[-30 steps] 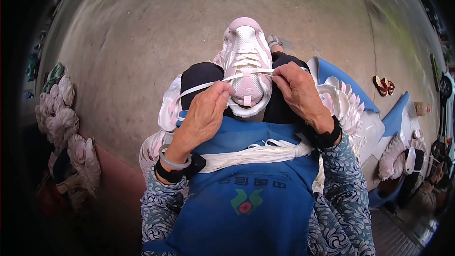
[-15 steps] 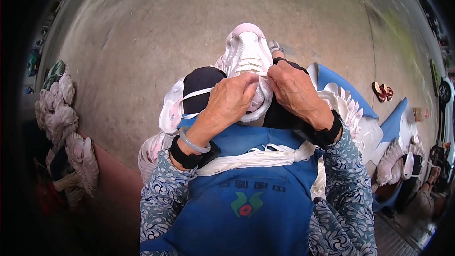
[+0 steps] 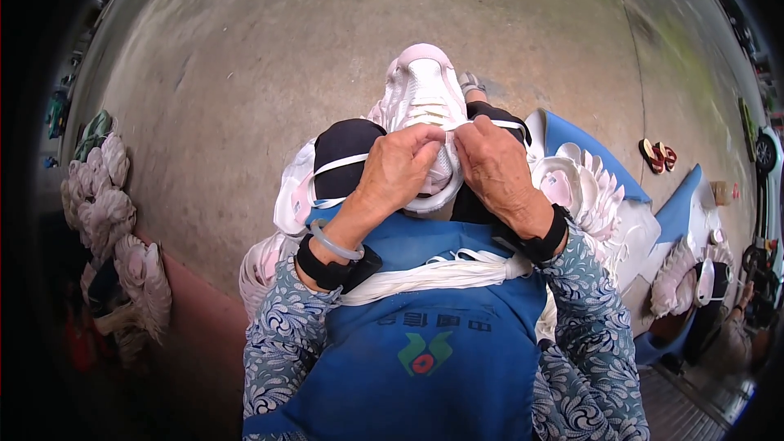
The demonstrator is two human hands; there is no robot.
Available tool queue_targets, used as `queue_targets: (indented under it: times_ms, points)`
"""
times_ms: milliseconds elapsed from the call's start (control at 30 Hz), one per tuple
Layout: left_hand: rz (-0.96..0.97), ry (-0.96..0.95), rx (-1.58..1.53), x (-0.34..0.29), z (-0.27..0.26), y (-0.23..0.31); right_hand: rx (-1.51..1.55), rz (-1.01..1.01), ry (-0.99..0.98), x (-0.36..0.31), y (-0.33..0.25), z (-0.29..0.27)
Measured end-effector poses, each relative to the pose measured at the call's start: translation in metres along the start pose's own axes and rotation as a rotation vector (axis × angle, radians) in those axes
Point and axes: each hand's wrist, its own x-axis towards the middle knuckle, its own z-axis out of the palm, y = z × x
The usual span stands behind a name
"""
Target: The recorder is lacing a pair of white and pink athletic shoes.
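A white and pink sneaker (image 3: 423,86) rests between my knees, its toe pointing away from me. Its white shoelace (image 3: 343,162) is threaded across the front, one loose end over my left knee and another over my right. My left hand (image 3: 398,165) is closed in a pinch at the left of the shoe's tongue, on the lace. Close beside it, my right hand (image 3: 496,167) pinches the lace at the right of the eyelets; the fingertips are partly hidden. A bundle of white laces (image 3: 433,276) lies across my blue apron (image 3: 425,233).
Pink and white shoes (image 3: 576,184) are stacked beside my right leg, with more shoe pieces (image 3: 294,196) by my left. Bunches of shoe parts (image 3: 102,184) stand at far left. Blue sheeting (image 3: 588,147) and sandals (image 3: 656,155) lie on the floor at right. Another person's arm shows at far right.
My right hand has shifted slightly left and down, nearer my left hand. A lace end now shows over my right knee. My left hand has hardly moved.
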Motion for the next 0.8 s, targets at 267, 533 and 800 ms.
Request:
queue_targets:
  times_ms: [267, 533, 800]
  points:
    - [-0.064, -0.023, -0.051, 0.001, 0.001, 0.002, -0.131, -0.038, -0.109, -0.009, -0.018, -0.004]
    - [0.108, 0.081, 0.419, 0.0, 0.014, 0.007, 0.153, 0.054, -0.146, -0.011, -0.004, 0.0]
    - [0.165, 0.088, 0.485, -0.001, 0.007, 0.007, 0.217, 0.049, -0.081, -0.014, -0.007, 0.0]
